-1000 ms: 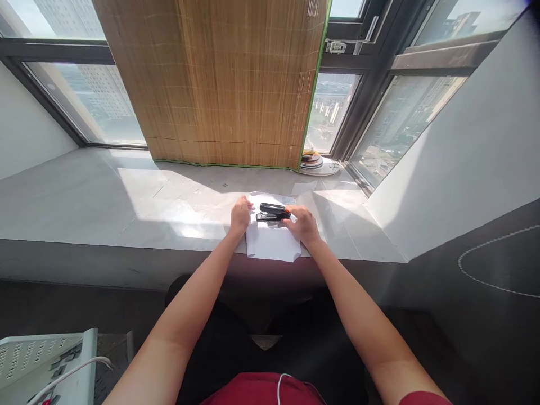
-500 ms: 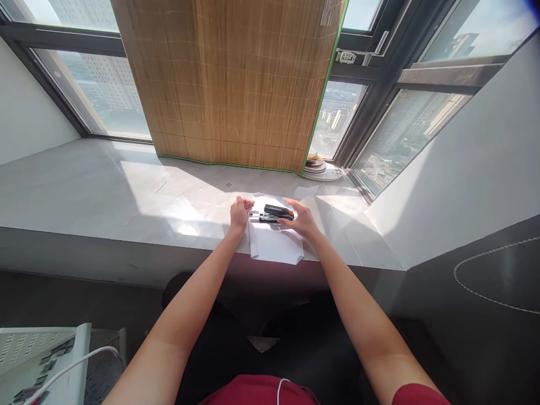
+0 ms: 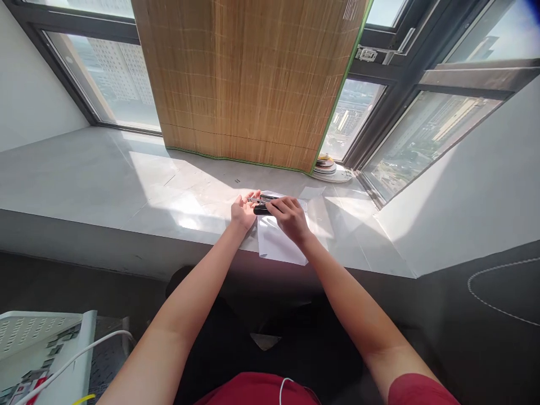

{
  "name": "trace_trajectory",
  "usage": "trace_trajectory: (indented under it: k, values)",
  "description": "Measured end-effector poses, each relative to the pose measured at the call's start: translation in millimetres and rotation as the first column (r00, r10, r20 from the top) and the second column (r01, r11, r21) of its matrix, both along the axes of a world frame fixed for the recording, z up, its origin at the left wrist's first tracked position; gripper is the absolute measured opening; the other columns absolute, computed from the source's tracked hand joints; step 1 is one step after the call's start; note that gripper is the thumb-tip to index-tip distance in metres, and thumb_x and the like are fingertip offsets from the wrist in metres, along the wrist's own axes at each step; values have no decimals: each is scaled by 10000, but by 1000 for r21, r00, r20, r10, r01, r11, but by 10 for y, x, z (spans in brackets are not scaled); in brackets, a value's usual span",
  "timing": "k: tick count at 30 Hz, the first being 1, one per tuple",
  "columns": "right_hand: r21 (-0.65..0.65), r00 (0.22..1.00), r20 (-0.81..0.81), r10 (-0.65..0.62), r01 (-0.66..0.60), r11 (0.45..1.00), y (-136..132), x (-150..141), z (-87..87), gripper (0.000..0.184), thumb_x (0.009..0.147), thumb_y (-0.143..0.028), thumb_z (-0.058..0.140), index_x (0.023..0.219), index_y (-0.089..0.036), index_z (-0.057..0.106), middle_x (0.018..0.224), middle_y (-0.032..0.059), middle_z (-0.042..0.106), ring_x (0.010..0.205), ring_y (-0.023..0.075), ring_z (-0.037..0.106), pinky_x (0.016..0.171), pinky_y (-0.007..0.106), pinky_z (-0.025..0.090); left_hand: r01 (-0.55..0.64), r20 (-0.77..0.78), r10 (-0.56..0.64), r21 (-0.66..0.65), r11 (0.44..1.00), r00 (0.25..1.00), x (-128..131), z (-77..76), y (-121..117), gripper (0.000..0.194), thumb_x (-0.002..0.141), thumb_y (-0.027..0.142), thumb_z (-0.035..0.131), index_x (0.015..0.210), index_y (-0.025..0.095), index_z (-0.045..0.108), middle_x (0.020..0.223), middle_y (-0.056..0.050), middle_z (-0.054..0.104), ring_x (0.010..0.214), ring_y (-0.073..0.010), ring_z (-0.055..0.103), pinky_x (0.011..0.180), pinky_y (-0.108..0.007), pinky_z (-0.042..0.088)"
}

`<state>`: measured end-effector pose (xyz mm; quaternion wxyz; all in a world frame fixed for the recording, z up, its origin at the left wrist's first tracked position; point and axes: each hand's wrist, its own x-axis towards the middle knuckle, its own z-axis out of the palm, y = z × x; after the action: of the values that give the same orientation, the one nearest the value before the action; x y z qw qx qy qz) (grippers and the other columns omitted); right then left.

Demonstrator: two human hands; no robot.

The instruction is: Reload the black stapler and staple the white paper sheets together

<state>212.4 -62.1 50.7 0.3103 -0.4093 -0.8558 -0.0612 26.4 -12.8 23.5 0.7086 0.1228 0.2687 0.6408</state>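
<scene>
A black stapler [image 3: 260, 210] with a silver metal rail is held over the white paper [image 3: 280, 243], its jaws spread apart and its free end pointing left. My right hand [image 3: 292, 219] grips it from above, fingers wrapped over its right end and hiding that part. My left hand [image 3: 242, 211] lies palm up at the stapler's left end, fingers stretched and slightly apart. Some left fingertips meet the metal rail, though whether they touch it I cannot tell. The paper lies on the sill near its front edge, partly under my right hand.
The pale window sill [image 3: 185, 191] is sunlit in patches. A bamboo blind [image 3: 253, 84] hangs behind it. Stacked plates or discs [image 3: 327, 167] stand at the back right corner. A white shelf [image 3: 88, 349] with a white cable is at lower left.
My right hand has lifted and turned the stapler, and now covers it from above. My left hand has turned palm up with fingers opened. The view has shifted a little.
</scene>
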Motion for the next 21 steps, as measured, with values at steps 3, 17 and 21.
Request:
trace_trajectory:
  k: [3,17,21]
  values:
    - [10,991,118,64,-66,998,-8,-84,-45,457,1145,-182,383,1331,-287,787,1241,109,789,1180,307,668,1096,524,504,-17,13,17,6,1000,1000,-5,2,-10,453,1166,354,272,1086,171,678,1374,-207,749,1292,-272,750,1093,-448,629]
    - [-333,780,-507,-367,215,918,-226,283,-157,232,824,-288,809,1049,-260,856,1042,59,857,994,339,775,952,485,601,29,126,-23,-50,998,992,-48,94,-81,460,1182,285,362,732,230,437,613,16,445,494,-96,483,509,-225,477]
    - [-471,761,-516,-393,131,872,-260,339,-297,270,792,-362,852,1036,-246,849,1046,34,861,1009,318,787,977,454,584,123,106,-124,21,992,987,-83,123,-143,550,1192,328,382,656,234,297,540,72,223,393,-75,235,367,-229,207]
